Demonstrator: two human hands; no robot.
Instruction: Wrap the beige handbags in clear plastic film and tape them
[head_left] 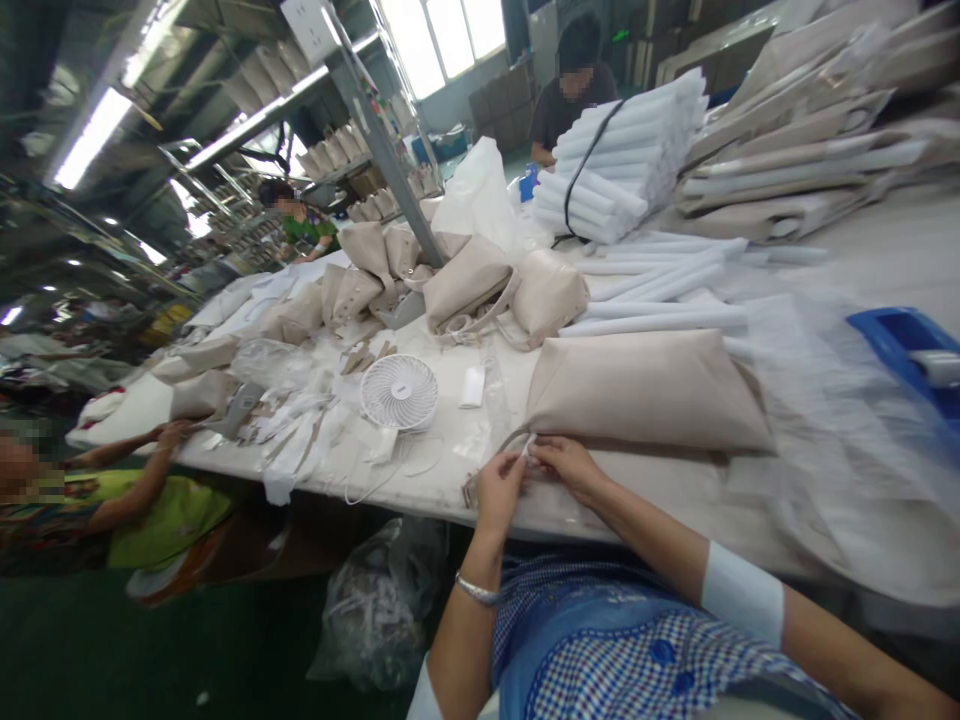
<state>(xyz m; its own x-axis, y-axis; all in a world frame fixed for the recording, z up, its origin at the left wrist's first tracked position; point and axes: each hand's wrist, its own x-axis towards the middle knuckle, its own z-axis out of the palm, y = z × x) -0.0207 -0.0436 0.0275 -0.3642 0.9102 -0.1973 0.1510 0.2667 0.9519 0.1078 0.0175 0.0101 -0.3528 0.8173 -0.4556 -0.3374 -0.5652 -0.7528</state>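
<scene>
L hand [501,488] & R hand [568,466] pinch thin white strip [528,444] beside smooth beige rectangular bag [630,388]; best keep grip light, strip untwisted.

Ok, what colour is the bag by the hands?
The bag is beige; it shows in the head view, the only one.
</scene>
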